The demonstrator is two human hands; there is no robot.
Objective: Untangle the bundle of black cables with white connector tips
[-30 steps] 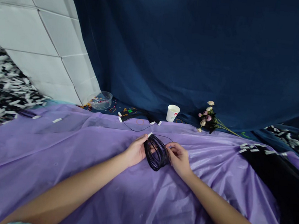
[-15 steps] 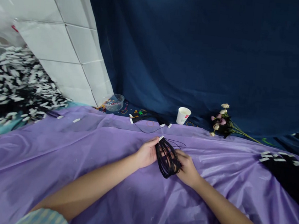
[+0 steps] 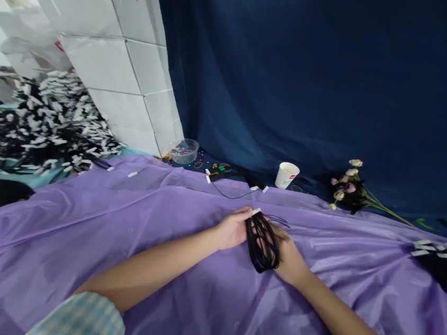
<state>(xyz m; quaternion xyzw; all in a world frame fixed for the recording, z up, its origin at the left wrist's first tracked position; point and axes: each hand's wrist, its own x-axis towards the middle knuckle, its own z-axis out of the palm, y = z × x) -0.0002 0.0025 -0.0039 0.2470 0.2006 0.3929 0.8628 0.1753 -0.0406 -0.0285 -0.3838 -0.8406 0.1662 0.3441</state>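
Note:
A coil of thin black cord (image 3: pixel 262 241) with a small white tag at its top stands between my two hands over the purple sheet (image 3: pixel 160 235). My left hand (image 3: pixel 234 228) grips the coil's left side near the tag. My right hand (image 3: pixel 291 255) is pressed against the coil's right side, its fingers closed around the loops and partly hidden behind them. A loose strand of the cord trails off to the right, above my right hand.
A large heap of black cords with white tags (image 3: pixel 48 122) lies at the left by a white tiled wall. Along the back stand a clear bowl (image 3: pixel 184 151), a white paper cup (image 3: pixel 286 174), loose tagged cords (image 3: pixel 233 182) and artificial flowers (image 3: pixel 349 188). More tagged cords (image 3: pixel 438 254) lie at the right.
The view has swung to the left, bringing more of the heap into sight. My right hand has closed in on the coil, which now looks narrower and more upright.

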